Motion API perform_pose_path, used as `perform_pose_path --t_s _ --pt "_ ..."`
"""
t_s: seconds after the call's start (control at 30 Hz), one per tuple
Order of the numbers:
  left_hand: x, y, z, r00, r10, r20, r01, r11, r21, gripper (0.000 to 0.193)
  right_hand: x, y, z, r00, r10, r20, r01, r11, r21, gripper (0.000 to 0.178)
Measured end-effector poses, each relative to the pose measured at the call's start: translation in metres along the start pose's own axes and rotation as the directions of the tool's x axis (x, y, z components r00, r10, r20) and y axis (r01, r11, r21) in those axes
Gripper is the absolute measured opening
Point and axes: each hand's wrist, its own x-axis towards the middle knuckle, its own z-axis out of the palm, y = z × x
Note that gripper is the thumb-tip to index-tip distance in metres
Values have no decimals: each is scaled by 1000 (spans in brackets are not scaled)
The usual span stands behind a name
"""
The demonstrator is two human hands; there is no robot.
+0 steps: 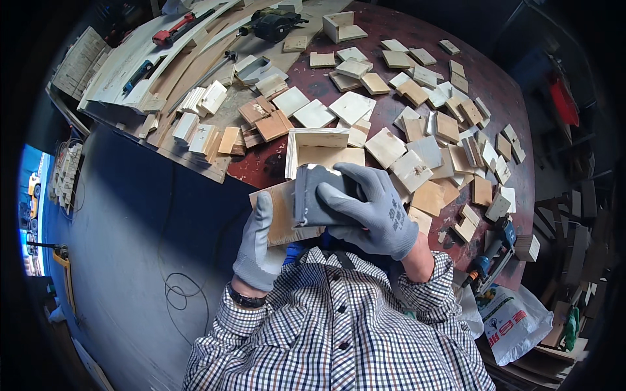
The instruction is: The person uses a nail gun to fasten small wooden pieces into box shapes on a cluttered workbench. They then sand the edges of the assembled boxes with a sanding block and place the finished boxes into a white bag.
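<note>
My left hand (256, 246), in a grey work glove, grips a flat wooden board (282, 218) by its left side, thumb up along the edge. My gloved right hand (375, 212) is closed round a dark grey sanding block (309, 195), fingers over its top. The block lies against the board's right part and hides it. Just beyond them, at the table's near edge, stands an L-shaped joined wooden piece (318, 138) with an upright side.
Many small wooden boards (411, 171) lie scattered on the dark red table (502, 98). A red power tool (175, 31), a blue tool (137, 77) and a dark power tool (270, 25) lie far left. Near right are a nail gun-like tool (489, 257) and a plastic bag (518, 326). A cable (176, 290) loops on the floor.
</note>
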Motion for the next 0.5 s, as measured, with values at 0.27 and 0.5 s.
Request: perform_pose_path --t_s 0.27,0.5 --pt "8 8 -2 999 -42 -5 42 996 -82 77 -21 6 6 963 228 -143 -211 970 122 73" --pt "7 1 8 993 -112 -46 101 977 -190 76 -19 10 44 973 111 -204 -63 971 230 79"
